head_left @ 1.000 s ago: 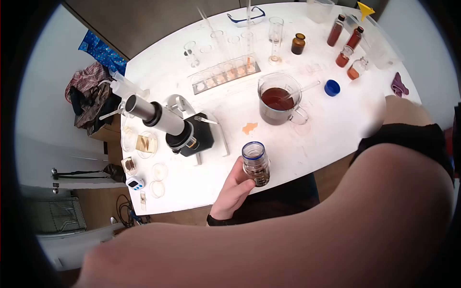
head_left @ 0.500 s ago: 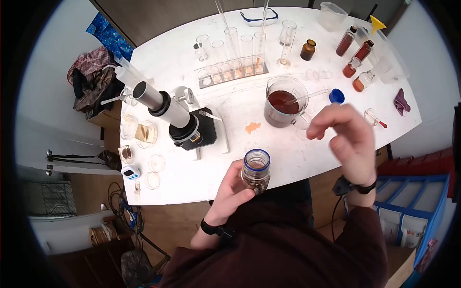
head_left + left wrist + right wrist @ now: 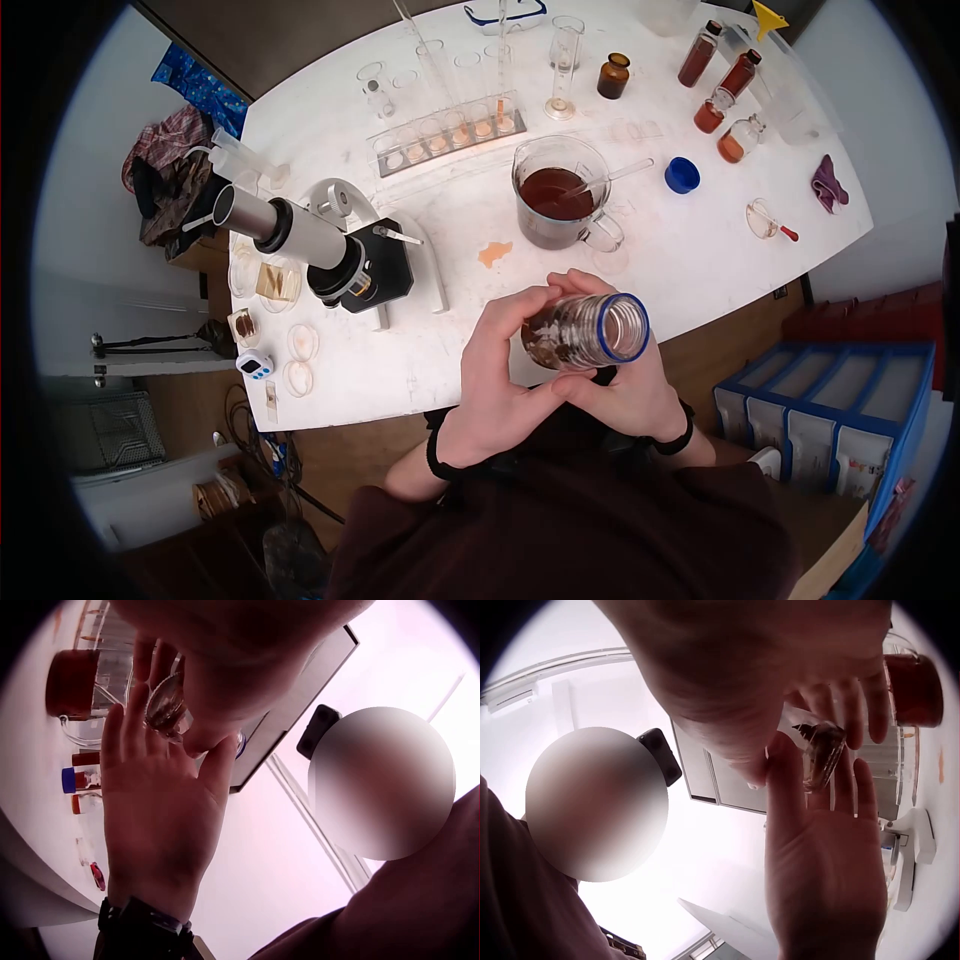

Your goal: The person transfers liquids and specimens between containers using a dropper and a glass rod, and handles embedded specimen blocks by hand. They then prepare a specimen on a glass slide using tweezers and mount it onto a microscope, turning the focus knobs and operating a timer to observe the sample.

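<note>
Both hands hold a clear glass bottle [image 3: 570,332] with a blue ring round its threaded neck, over the table's front edge. It lies tilted, its open mouth turned right and toward the head camera, with dark brown matter inside. My left hand [image 3: 497,375] grips the bottle's base end, thumb below and fingers behind. My right hand [image 3: 632,390] is round the neck end, its thumb underneath. In the left wrist view the right palm [image 3: 161,817] faces the camera; the right wrist view shows the left palm [image 3: 825,862] and the bottle's dark contents [image 3: 825,754].
Beyond the hands stands a glass jug [image 3: 550,232] of dark red liquid with a pipette in it. A blue cap [image 3: 682,175] lies to its right. A microscope [image 3: 340,260] stands left, a test tube rack [image 3: 450,135] behind, and red-filled bottles [image 3: 698,55] at back right.
The right hand has come from the right side onto the bottle. The bottle has gone from upright to tilted, mouth to the right, and the left hand has turned with it.
</note>
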Demonstrator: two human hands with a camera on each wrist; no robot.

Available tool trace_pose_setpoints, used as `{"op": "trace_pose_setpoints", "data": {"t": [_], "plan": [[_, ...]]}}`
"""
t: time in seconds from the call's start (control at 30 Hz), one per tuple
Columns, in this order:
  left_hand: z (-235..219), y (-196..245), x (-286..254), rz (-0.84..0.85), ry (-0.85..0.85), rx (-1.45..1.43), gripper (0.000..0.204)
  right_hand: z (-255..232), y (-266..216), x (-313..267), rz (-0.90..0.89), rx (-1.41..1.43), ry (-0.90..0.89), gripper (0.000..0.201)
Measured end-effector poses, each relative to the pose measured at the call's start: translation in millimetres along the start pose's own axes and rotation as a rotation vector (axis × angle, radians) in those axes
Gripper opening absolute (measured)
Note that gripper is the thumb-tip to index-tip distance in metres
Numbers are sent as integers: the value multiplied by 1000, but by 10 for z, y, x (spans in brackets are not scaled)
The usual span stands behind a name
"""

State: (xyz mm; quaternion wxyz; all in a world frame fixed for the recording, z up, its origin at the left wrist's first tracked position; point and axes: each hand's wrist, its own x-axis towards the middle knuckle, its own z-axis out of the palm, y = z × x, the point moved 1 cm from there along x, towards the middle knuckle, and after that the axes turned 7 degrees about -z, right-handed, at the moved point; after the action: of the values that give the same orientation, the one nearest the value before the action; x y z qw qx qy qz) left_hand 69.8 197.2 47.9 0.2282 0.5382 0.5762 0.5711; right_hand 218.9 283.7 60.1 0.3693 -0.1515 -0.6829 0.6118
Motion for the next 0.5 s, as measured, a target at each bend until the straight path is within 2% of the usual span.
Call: {"op": "trace_pose_setpoints", "data": {"t": [0.03,0.07,0.1,0.17,0.23,0.3,0.33,0.37,0.43,0.47,0.5], "plan": [[-7,-9,-15,-102,-27,-114,76,-53,0,14,0,2,9,81],[-15,-19,-26,-205,-48,-226,84,-123,-6,24,-71,-135,-46,80],[-28,-17,-4,-204,-48,-221,84,-176,-7,26,-144,-270,-105,79],[-76,21,75,-161,2,-392,84,-243,28,18,-159,-144,96,70],[-136,79,169,-212,21,-448,83,-391,79,63,-146,-112,328,55],[-181,130,308,-251,99,-617,86,-654,151,188,-113,-413,366,44],[-211,166,388,-264,120,-591,91,-704,134,302,-100,-527,361,35],[-243,189,444,-298,127,-590,93,-773,103,399,-107,-527,363,35],[-266,268,561,-352,128,-641,92,-870,72,571,105,-666,13,30],[-278,260,601,-343,133,-635,92,-862,69,656,121,-638,-43,23],[-287,237,635,-344,123,-715,83,-892,66,721,109,-633,-49,23]]}}
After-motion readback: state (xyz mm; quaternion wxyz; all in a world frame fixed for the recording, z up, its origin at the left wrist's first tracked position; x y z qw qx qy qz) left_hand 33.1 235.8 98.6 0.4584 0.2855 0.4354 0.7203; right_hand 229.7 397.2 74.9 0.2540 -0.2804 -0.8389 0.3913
